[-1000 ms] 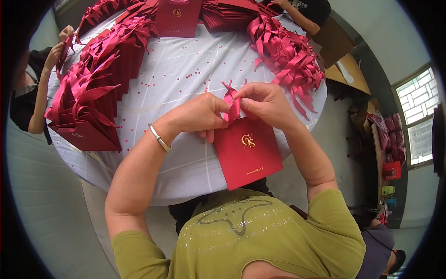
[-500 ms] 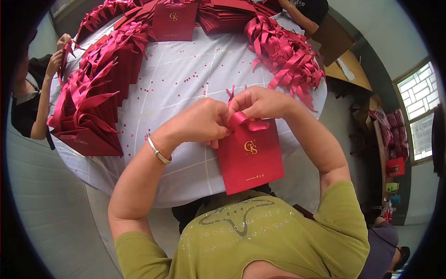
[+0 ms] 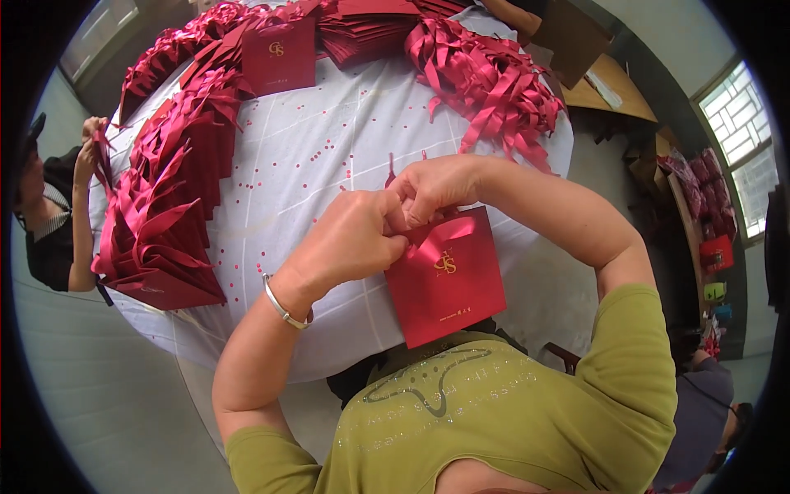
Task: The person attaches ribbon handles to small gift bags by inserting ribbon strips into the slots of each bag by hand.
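In front of me a red paper gift bag [image 3: 448, 296] with gold print hangs upright at the table's near edge, against my shirt. A glossy pink-red ribbon [image 3: 438, 239] lies over its upper front. My left hand [image 3: 358, 235], below a silver bangle, is closed with its fingertips pinched at the bag's top left. Right beside it, my right hand [image 3: 440, 188] is curled and closed on the ribbon at the bag's top edge. The fingertips of both hands meet there and hide the middle of the ribbon. Thin ribbon ends stick up beyond the hands.
A row of ribboned red bags [image 3: 169, 222] stands along the left side. A heap of loose ribbons [image 3: 490, 82] lies at the far right, near stacked flat bags [image 3: 366, 33]. Red dots dot the white tablecloth [image 3: 288, 206]. A co-worker [image 3: 62, 206] handles a ribbon at left.
My hands have drawn together at the bag's top, and the ribbon loop that stood out before now lies flatter, partly covered by my right hand. The whole view has shifted slightly.
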{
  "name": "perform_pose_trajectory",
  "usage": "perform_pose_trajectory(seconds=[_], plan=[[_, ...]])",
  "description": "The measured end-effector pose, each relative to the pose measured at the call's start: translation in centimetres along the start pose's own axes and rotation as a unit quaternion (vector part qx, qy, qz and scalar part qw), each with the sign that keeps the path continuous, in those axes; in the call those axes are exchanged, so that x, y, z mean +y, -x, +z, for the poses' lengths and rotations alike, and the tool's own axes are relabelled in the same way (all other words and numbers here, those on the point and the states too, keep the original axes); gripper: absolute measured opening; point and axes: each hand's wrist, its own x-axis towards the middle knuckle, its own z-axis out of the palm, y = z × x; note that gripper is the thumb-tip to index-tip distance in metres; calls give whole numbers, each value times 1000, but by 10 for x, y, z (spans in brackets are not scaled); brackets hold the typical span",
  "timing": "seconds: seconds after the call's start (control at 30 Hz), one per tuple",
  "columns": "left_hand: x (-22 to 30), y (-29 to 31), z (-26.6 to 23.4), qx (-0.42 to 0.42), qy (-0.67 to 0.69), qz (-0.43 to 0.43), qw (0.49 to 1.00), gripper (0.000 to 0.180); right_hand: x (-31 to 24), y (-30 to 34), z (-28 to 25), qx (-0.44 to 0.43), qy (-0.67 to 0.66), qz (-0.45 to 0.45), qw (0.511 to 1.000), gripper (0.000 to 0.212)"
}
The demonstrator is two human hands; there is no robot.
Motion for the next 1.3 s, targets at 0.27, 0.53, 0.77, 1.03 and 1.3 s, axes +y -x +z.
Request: perform_pose_trajectory(seconds=[0.27, 0.53, 0.77, 1.03, 1.3], plan=[[-9, -5, 0, 26, -56, 16, 998, 8, 8, -5, 13, 143, -61, -67, 986, 20], [-5, -5, 4, -79, 70, -68, 992, 10, 20, -13, -5, 316, -45, -207, 925, 10], [-11, -8, -1, -73, 55, -49, 995, 10, 28, -31, -18, 509, 238, -274, 780, 14], [-22, -12, 2, -39, 98, -93, 990, 10, 27, -14, -20, 550, 218, -293, 751, 22], [-25, -12, -5, 34, -56, -48, 997, 23, 46, 64, 0, 538, 216, -144, 802, 25]])
